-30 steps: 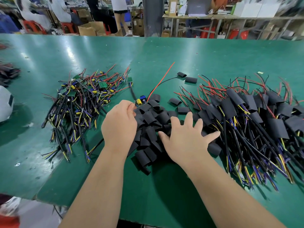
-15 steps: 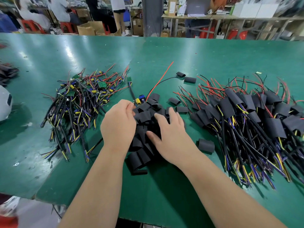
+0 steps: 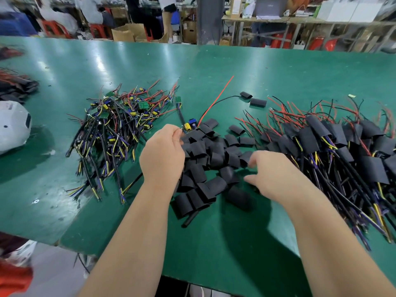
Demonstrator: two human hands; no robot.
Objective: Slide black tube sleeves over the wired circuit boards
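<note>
Head view. The left hand (image 3: 162, 155) is pinching a board (image 3: 189, 126) by its near-left corner, with thumb and forefinger closed on it. The board is showing uncovered, carrying a yellow capacitor and a blue part, and is sitting at the far-left edge of the sleeves (image 3: 210, 159). A red wire (image 3: 216, 97) and a black wire (image 3: 222, 100) are running from it toward the far right. The black one is reaching one of two stray sleeves (image 3: 258, 102) lying apart from the heap.

The sleeves are lying heaped in the middle of the table (image 3: 235, 243), between the two hands.

The right hand (image 3: 276, 174) is hovering at the heap's right edge with its fingers curled and fingertips against a sleeve. Blur is hiding the contact, so I cannot tell whether it is gripping anything.

To the left, the bare boards (image 3: 111, 125) are lying in a tangle of black, yellow and red leads, with green boards showing on top. To the right, the sleeved boards (image 3: 321, 142) are spreading in a wide pile to the frame's edge, their red and black leads fanning toward the far side.

A white object (image 3: 12, 125) is sitting at the left edge, with a dark bundle (image 3: 17, 86) beyond it
</note>
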